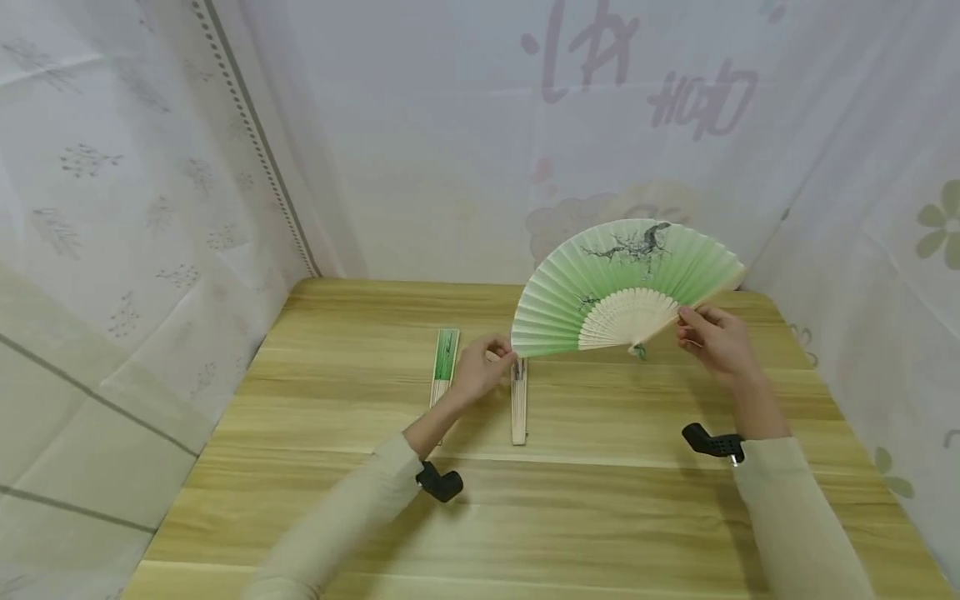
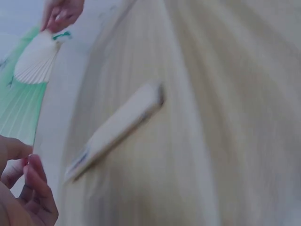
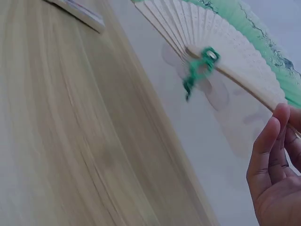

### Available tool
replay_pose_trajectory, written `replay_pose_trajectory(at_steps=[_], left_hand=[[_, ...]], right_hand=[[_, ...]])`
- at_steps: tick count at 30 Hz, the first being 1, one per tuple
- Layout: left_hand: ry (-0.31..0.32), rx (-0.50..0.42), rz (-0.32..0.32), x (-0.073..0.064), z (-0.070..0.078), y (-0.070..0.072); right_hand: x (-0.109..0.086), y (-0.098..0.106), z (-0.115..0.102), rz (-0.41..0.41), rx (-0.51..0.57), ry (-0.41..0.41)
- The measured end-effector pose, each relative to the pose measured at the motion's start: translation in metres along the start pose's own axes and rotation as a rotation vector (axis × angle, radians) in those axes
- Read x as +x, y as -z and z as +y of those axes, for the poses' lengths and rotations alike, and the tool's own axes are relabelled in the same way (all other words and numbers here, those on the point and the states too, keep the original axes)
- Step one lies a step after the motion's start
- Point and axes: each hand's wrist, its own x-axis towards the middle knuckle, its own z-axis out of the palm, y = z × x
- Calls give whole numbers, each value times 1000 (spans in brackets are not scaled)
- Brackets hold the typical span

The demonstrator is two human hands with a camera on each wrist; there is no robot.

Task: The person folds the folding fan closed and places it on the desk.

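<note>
- Head view: pale purple lettering point(image 1: 592, 50) on the back curtain point(image 1: 420, 125), two groups of brush-like strokes; cannot be read. Open fan point(image 1: 551, 292), green and white, bears a dark branch print; held up above the worktop point(image 1: 330, 508).
- Left hand point(image 1: 483, 367) pinches the fan's left edge at its lower corner; right hand point(image 1: 717, 337) grips the outer stick opposite.
- Green folded fan point(image 1: 447, 354) on the worktop, its lower part mostly covered by the left hand and wrist. Second folded fan point(image 1: 519, 408) just beside; upper end hidden behind the open one.
- Left wrist view: left hand cut by the frame edge, fingertips closed on the fan edge. Fan itself cropped at left. Right hand at top, partly out of frame. One folded fan on the worktop, blurred; its dark print illegible.
- Right wrist view: right hand cropped, thumb and fingers on the outer stick. Green cord point(image 3: 202, 68) at the pivot, smeared. Folded fan top left, cut off; purplish marking, unreadable.
</note>
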Motion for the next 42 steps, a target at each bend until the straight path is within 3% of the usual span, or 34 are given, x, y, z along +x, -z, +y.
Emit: replay_pose_trajectory(at_steps=[8, 15, 20, 31, 38, 42], left_hand=[[60, -37, -7, 3, -9, 71], [72, -73, 8, 1, -18, 104], [58, -86, 13, -1, -25, 118], [87, -128, 65, -8, -31, 135], [93, -137, 86, -19, -3, 140], [106, -151, 108, -13, -21, 139]], right_hand=[[10, -42, 30, -24, -115, 23], [16, -67, 60, -44, -208, 62], [15, -81, 77, -27, -256, 102], [12, -105, 100, 23, -203, 97], [13, -112, 105, 46, -203, 111], [9, -117, 98, 39, -204, 80]])
